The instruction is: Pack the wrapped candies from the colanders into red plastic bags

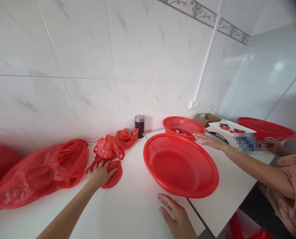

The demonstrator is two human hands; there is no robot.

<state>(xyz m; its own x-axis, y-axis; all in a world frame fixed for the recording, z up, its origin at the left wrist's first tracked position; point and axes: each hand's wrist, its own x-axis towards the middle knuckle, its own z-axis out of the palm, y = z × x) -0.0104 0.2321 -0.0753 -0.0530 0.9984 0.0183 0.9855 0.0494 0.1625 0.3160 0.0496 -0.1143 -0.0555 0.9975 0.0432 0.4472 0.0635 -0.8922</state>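
Note:
My left hand (100, 173) lies on a crumpled red plastic bag (114, 177), fingers spread over it and thumb stretched out to the right. Just behind are more bunched red plastic bags (108, 146). My right hand (175, 215) is over the table below the near rim of a large red perforated plastic basket (177, 169), its fingers apart and nothing in it. The inside of that basket shows only its red bottom. A co-worker's hand (209, 141) reaches toward the far side of the same basket, beside a second red basket (184, 122) holding some small items.
Large filled red bags (43, 166) lie at the left. A dark flask (139, 126) stands by the tiled wall. At the right are a white scale (231, 127) with small red packets, a cardboard box (207, 119), another red basket (267, 127) and a seated person (282, 186).

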